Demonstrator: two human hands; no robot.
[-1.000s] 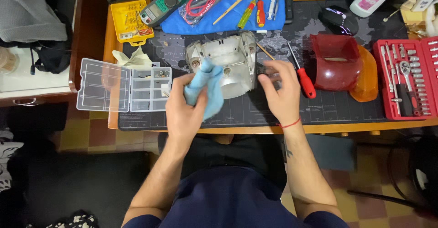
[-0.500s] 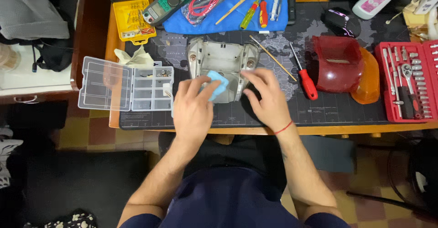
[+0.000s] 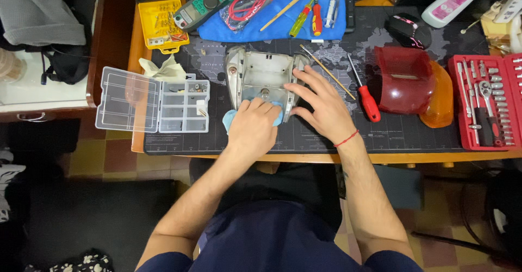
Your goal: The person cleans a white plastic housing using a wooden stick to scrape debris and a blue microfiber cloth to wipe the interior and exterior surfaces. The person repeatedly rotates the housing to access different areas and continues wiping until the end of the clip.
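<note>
Wiping underway, I judge: left hand [image 3: 253, 125] clenched on light-blue cloth [image 3: 229, 121] at metal housing's [image 3: 266, 76] near edge, right hand [image 3: 321, 104] spread, steadying it; cavity beyond untouched.

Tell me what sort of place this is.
Probably a home repair or hobby workbench. A red socket set, screwdrivers on a blue cloth, a clamp meter and a clear parts organiser surround a grey metal housing that the left hand wipes while the right hand steadies it.
</note>
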